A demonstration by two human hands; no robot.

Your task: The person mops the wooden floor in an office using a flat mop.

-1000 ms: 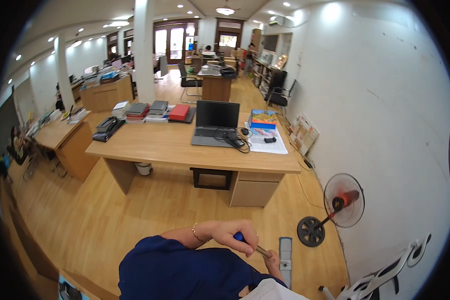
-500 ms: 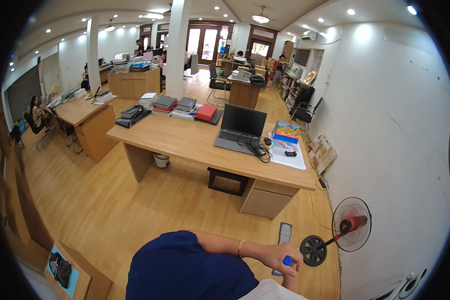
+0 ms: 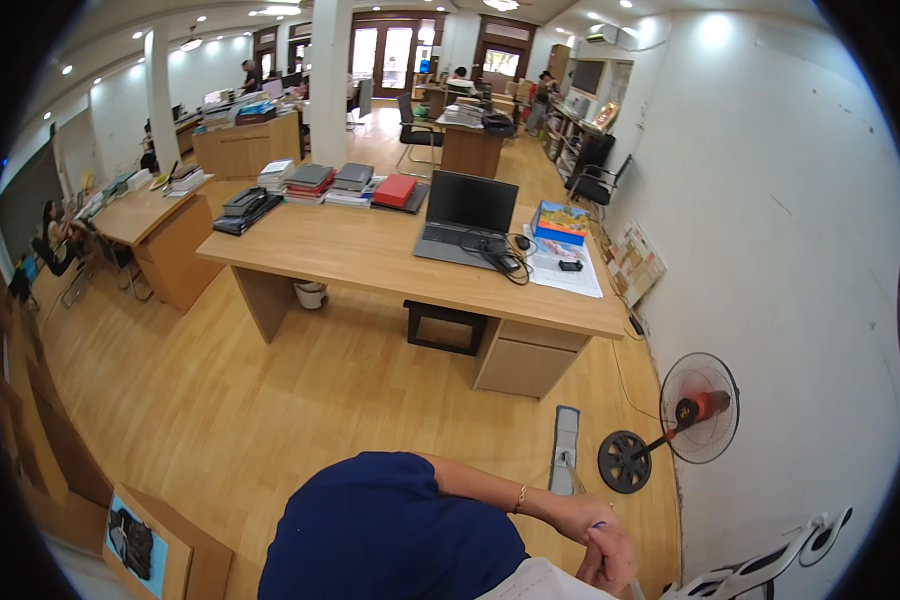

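A flat mop with a long grey head lies against the floor ahead of my hands, its pole running back toward them. My left arm, in a navy sleeve with a bracelet at the wrist, reaches across to the right. My left hand is closed around the upper pole, where only a speck of blue shows. Just beside and below it, my right hand is closed too, its fingers curled at the same pole. Most of the pole is hidden by the hands.
A standing fan is right of the mop, near the white wall. Ahead stands a wooden desk with a laptop, folders and papers. A cabinet is at lower left. People sit and stand at farther desks.
The view has tilted down. The mop head shows more fully, farther from my hands. Both hands sit a little farther right, and the blue pole end is now mostly covered.
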